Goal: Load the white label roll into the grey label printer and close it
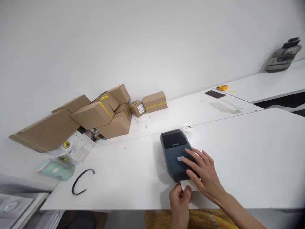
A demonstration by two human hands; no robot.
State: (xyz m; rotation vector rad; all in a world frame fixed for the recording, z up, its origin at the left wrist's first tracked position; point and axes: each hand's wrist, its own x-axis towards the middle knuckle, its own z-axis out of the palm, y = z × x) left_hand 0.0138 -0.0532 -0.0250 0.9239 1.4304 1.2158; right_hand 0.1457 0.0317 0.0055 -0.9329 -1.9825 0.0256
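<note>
A dark blue-grey label printer (175, 159) with a black panel at its far end lies on the white table, slightly turned. My right hand (205, 173) rests over its right side with fingers spread, the index fingertip at the light blue button. At the printer's near end, a white paper label (188, 184) sticks out. My left hand (179, 200) pinches that label between thumb and fingers, close to the printer's edge. Part of the label is hidden behind my hands. Just beyond the printer sits a small white roll (187, 128).
Cardboard boxes (92, 114) are piled at the back left against the wall. A black headband (77, 183) and a mint-green pouch (56, 170) lie at left. Farther right are a phone (214, 94), a yellow tape measure (222, 87) and a water bottle (282, 57).
</note>
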